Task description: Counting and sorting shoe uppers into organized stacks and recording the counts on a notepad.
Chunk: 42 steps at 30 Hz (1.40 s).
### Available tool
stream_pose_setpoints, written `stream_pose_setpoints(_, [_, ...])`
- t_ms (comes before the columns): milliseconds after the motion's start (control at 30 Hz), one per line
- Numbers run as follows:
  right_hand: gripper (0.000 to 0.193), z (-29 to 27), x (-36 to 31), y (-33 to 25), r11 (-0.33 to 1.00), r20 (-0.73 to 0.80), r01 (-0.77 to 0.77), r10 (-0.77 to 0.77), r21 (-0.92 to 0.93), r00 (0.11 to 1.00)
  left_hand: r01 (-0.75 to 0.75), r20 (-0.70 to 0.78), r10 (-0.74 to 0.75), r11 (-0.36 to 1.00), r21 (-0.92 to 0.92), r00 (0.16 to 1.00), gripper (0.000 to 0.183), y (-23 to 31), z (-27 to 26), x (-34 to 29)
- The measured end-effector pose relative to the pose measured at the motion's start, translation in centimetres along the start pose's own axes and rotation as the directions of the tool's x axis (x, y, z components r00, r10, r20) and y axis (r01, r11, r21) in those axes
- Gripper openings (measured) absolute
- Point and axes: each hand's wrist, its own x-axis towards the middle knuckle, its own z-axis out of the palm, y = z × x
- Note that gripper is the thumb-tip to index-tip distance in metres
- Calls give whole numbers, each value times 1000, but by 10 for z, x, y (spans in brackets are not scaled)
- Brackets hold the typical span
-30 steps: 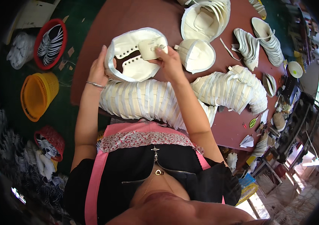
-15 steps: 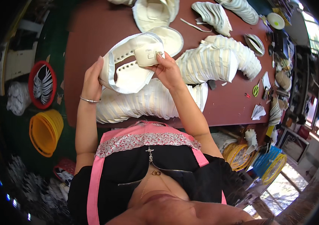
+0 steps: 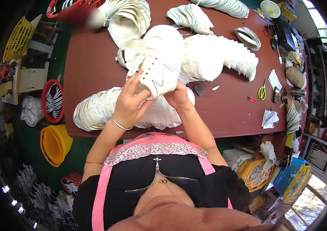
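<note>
A white shoe upper [image 3: 165,54] is held up over the table by both of my hands. Its outer side shows, with a row of dark eyelets and a thin dark curved line. My left hand [image 3: 130,101] is closed on the near left edge, by the eyelets. On the near right edge, my right hand [image 3: 178,96] grips it, some fingers hidden behind the material. Just beyond the front table edge lies a long row of nested white uppers [image 3: 98,107], partly covered by my hands. Another row of uppers [image 3: 206,57] lies to the right of the held one.
More stacked uppers [image 3: 130,17] lie at the back of the brown-red table [image 3: 225,115]. Toward the right are green-handled scissors [image 3: 262,92], a small red tool [image 3: 251,99] and papers [image 3: 270,119]. Left of the table stand a red basin [image 3: 48,109] and yellow baskets [image 3: 54,144].
The upper has been turned over, from its open inside and tongue showing to its outer side showing. My left hand has moved right, closer to my right hand. The view has shifted.
</note>
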Motion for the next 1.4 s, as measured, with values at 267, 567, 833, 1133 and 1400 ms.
stream_pose_setpoints(267, [63,-35,-63,-70,999,-56,21,-23,-36,998,-15,-57,16,1000,7,998,16,67,71,15])
stream_pose_setpoints(567, [53,-74,-98,-119,993,-202,111,-103,30,974,696,-505,-624,716,-62,597,39,-260,114,-15])
stream_pose_setpoints(833, [55,-94,-142,-114,976,-370,217,-208,-18,905,943,279,-960,-124,-310,-34,60,-323,104,22])
stream_pose_setpoints(1133, [53,-70,-102,-100,979,-312,203,-182,33,932,239,-47,-351,725,-646,935,32,-44,20,7])
stream_pose_setpoints(1400, [51,-56,-104,-112,978,-121,207,-208,-23,971,-170,-99,149,948,-269,984,32,81,64,9])
